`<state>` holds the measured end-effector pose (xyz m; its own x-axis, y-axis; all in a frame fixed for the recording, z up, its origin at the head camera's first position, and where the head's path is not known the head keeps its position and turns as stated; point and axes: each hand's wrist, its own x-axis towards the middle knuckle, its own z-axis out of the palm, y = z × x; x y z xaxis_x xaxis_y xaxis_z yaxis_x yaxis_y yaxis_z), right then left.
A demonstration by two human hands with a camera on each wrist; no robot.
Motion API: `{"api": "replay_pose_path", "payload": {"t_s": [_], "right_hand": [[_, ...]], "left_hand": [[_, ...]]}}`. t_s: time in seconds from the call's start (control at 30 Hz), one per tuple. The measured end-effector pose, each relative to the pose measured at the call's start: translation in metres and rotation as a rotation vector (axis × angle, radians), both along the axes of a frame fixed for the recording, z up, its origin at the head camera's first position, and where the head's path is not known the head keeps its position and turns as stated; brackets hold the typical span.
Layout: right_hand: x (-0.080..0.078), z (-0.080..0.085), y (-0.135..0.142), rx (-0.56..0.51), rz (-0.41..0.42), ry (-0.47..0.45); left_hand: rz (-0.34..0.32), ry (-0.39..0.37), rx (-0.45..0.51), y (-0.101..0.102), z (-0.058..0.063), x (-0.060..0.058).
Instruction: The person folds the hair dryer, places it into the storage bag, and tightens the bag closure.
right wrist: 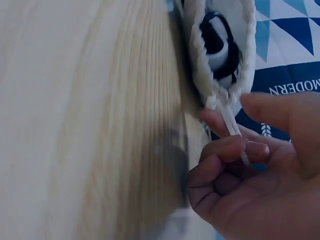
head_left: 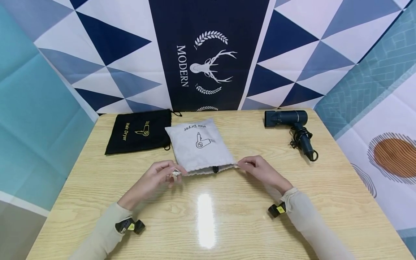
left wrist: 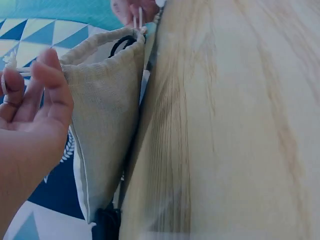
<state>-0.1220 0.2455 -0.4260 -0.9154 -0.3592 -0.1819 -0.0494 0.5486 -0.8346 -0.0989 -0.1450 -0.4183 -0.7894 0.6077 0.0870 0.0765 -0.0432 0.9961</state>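
This looks like a small staged filming corner indoors; what kind of room lies around it cannot be told. A wood-grain table [head_left: 156, 216] stands hemmed in on three sides by printed sheets: a back sheet [head_left: 113, 43] of blue and white triangles, its dark panel [head_left: 169, 21] bearing a stag's head and "MODERN", a teal left sheet [head_left: 35, 108] and a patterned right sheet [head_left: 383, 119]. Small black cameras [head_left: 139, 226] sit on the person's wrists.
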Motion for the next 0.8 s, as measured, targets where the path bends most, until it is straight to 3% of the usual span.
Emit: {"api": "replay_pose_path", "payload": {"t_s": [0.13, 0.27, 0.8], "right_hand": [[-0.003, 0.002, 0.004, 0.078, 0.062, 0.063], [-0.007, 0.003, 0.011, 0.095, 0.047, 0.123], [-0.011, 0.0, 0.036, 0.199, -0.086, 0.271]], "left_hand": [[0.002, -0.027, 0.034, -0.003, -0.003, -0.003], [0.065, -0.007, -0.05, -0.003, -0.004, -0.003], [0.182, 0.289, -0.353, -0.006, -0.006, -0.001]]}}
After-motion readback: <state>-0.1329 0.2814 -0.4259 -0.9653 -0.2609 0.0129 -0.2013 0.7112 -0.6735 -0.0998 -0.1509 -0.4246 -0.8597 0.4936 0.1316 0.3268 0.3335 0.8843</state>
